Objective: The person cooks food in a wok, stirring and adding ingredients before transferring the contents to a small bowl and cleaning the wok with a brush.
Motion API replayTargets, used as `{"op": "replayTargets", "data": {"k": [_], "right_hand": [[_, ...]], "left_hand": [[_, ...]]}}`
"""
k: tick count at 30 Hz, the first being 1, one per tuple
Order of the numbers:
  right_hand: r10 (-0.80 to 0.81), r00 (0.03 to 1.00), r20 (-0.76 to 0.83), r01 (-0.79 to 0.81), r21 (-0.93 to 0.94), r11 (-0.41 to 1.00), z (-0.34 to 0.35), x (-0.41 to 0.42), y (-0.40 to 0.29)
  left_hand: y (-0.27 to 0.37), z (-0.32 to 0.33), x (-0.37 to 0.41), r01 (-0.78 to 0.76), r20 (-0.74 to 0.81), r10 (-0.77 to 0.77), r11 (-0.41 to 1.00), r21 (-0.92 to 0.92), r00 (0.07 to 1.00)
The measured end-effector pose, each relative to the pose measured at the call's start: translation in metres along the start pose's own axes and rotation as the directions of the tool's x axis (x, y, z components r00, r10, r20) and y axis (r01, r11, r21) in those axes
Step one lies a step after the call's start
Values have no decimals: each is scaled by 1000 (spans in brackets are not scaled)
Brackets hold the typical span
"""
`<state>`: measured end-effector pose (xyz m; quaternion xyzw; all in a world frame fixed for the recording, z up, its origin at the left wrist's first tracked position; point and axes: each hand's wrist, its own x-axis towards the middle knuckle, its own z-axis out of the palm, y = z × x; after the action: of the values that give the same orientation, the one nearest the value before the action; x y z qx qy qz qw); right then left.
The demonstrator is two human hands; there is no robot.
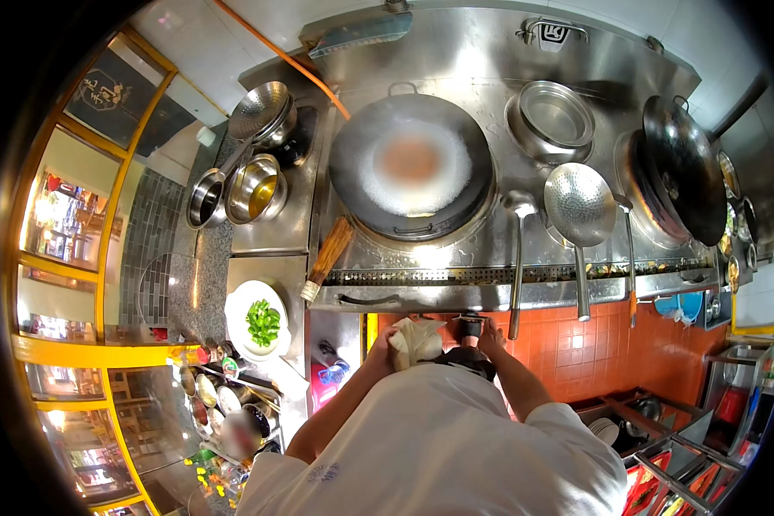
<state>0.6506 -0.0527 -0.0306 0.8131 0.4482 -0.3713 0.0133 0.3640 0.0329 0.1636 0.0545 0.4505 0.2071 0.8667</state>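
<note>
My left hand (382,348) grips a pale cloth (416,340) in front of my waist. Below the stove's front edge, my right hand (492,340) is close to my body; its fingers are too small to read clearly. Ahead of me a large black wok (413,213) sits on a burner, with white foamy liquid (455,174) and a blurred reddish patch in it. A bamboo wok brush (329,258) leans at its lower left. Right of the wok lie a steel ladle (519,206) and a perforated steel skimmer (579,203), handles over the front edge.
On the left counter stand steel bowls, one with yellow oil (261,195), and a white plate (240,309) of cut green peppers (263,322). Steel pans (556,115) sit behind the skimmer. More black woks (690,174) stand at right. A metal rack (671,445) is at lower right.
</note>
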Motion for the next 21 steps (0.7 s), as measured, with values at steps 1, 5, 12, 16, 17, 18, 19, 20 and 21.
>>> {"op": "replayTargets", "data": {"k": [1,5,12,16,17,18,19,20,21], "right_hand": [[-3,1000,8,3,-5,1000,1,2,2],[54,994,95,-54,-7,999,-3,5,-1],[60,993,99,-60,0,998,-11,0,-2],[79,989,126,-92,96,991,-26,-18,-7],[82,986,149,-98,108,989,-25,-17,-5],[80,982,172,-102,119,988,-23,-17,-3],[82,978,193,-109,133,985,-19,-15,3],[51,985,167,-83,192,978,-4,-9,16],[27,991,135,-61,252,966,16,0,35]], "left_hand": [[-1,-2,3,5,-15,-5,1000,-9,1000],[-4,-3,4,2,2,-2,999,-42,1000],[-2,5,0,16,7,-16,998,-53,1000],[-4,6,-1,8,-5,-8,998,-61,1000],[-4,8,-2,-4,-3,4,998,-65,1000],[-6,4,-2,6,-2,-6,998,-69,1000],[-7,-3,3,19,0,-19,997,-70,1000],[-8,-7,6,34,3,-33,997,-68,999],[-8,-8,11,35,23,-34,998,-55,999]]}}
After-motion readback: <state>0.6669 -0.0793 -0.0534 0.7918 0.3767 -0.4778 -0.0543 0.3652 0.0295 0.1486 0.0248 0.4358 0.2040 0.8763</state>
